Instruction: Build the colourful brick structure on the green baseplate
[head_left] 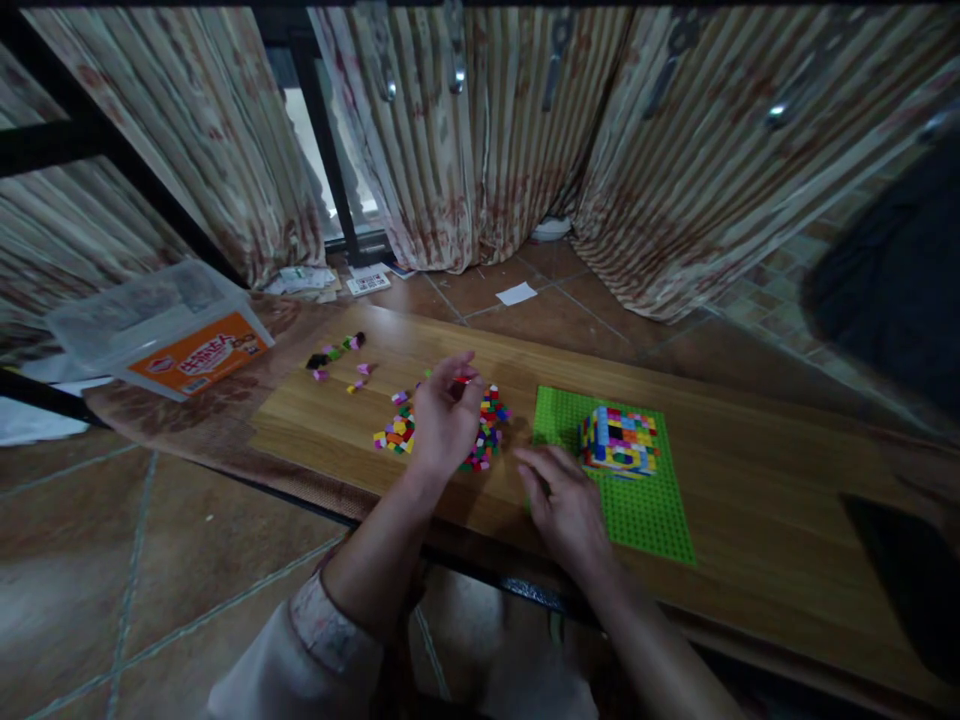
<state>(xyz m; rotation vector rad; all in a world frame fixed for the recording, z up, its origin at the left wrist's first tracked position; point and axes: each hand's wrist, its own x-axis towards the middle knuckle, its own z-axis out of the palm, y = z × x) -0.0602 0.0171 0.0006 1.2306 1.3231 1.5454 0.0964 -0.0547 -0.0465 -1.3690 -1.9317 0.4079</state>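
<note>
A pile of small multicoloured building bricks [487,435] lies on the wooden table. Over it is my left hand [446,420], fingers bent inward, with a red brick [463,379] showing between thumb and fingers. My left hand hides part of the pile. To its right, my right hand [566,505] hovers low beside the near left part of a green studded baseplate [660,520]. Its fingers are loosely bent with a gap at the thumb, and nothing shows in them. A box-shaped structure of mixed bricks [619,442] stands on the baseplate, with a dark opening on top.
Small joined brick pieces [335,353] lie at the table's far left. Beyond that end stands a clear plastic tub [161,320] with an orange label. A dark flat object [900,570] is at the right. Curtains [480,150] hang behind, with papers [517,293] on the tiled floor.
</note>
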